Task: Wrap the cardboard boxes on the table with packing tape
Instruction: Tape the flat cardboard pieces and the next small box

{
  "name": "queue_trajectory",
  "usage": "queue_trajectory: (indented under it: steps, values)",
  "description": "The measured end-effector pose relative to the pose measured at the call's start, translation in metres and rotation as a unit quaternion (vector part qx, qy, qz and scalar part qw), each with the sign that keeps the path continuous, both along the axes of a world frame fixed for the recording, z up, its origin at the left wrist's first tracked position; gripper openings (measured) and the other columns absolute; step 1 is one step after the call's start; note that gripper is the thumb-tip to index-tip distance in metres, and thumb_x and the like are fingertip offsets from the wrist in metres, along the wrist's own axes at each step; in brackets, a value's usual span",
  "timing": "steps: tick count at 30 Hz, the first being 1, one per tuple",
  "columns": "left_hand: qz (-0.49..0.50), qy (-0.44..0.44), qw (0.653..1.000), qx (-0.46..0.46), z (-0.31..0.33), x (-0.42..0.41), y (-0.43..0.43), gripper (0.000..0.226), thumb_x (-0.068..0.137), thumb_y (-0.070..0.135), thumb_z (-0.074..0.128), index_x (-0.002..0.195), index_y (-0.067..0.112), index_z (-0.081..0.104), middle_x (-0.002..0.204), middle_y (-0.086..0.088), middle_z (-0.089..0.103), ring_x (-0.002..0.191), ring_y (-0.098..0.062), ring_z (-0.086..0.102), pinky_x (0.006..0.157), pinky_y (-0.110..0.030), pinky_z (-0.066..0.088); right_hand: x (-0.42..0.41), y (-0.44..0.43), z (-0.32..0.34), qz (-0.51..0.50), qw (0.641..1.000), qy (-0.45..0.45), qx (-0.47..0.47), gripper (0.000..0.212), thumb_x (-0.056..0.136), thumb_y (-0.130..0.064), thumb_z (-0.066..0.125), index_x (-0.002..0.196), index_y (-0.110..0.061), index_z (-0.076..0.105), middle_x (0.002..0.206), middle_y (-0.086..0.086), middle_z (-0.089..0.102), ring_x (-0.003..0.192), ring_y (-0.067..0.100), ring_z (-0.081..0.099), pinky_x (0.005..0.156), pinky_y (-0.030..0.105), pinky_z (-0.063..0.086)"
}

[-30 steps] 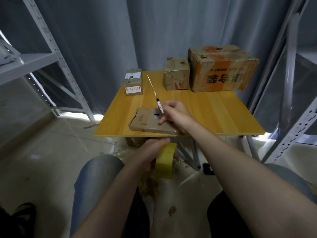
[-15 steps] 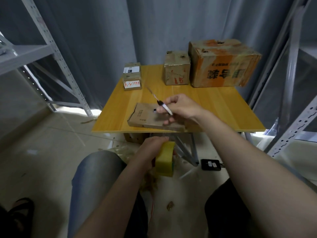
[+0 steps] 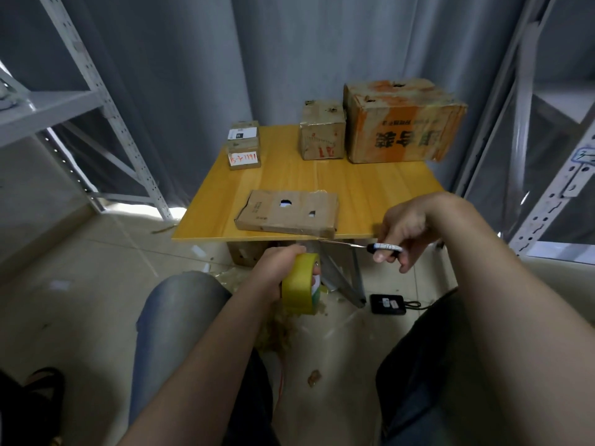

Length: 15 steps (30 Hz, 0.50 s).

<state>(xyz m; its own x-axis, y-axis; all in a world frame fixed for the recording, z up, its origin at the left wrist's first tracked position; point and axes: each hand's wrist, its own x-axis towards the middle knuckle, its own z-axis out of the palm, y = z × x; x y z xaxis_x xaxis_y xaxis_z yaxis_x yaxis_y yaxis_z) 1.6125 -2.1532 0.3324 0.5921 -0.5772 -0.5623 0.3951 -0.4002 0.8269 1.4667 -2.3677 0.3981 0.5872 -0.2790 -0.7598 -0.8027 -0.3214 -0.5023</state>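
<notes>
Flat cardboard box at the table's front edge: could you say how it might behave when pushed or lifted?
The flat box is thin, holed and torn, so probably light and bendy. Lying flat, it should slide rather than tip. Near the table edge, it might fall off.

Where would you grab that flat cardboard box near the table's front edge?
Take the flat box by its near right corner, from the front. It lies low on the table, and that corner seems to reach the front edge, so a thumb-over, fingers-under grip could fit.
</notes>
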Motion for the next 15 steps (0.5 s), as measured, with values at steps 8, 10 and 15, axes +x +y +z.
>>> queue_trajectory:
  steps: [8,10,15]
  values:
    - [-0.021,0.02,1.0,-0.009,0.003,0.001,0.002,0.021,0.101,0.023,0.063,0.105,0.003,0.07,0.079,-0.016,0.078,0.056,-0.023,0.073,0.054,-0.031,0.06,0.014,0.006,-0.006,0.014,0.999,-0.016,-0.034,0.041,0.071,-0.022,0.092,0.096,0.004,0.072,0.079,0.013,0.066,0.062,0.019,0.064,0.091,0.044,0.062]
    - [-0.025,0.023,0.999,-0.011,0.004,0.001,0.002,0.02,0.101,0.021,0.063,0.1,0.002,0.07,0.076,-0.016,0.077,0.053,-0.023,0.071,0.052,-0.031,0.06,0.022,0.008,-0.007,0.024,0.999,-0.023,-0.042,0.039,0.074,-0.024,0.091,0.094,0.003,0.071,0.079,0.012,0.066,0.063,0.019,0.065,0.091,0.043,0.062]
    - [-0.029,0.017,0.999,-0.008,0.002,0.004,0.002,0.023,0.103,0.025,0.061,0.107,0.004,0.068,0.08,-0.016,0.078,0.057,-0.023,0.073,0.057,-0.031,0.062,0.033,0.009,-0.01,0.046,0.997,-0.035,-0.049,0.043,0.078,-0.027,0.09,0.102,0.003,0.072,0.078,0.01,0.067,0.062,0.017,0.067,0.088,0.039,0.062]
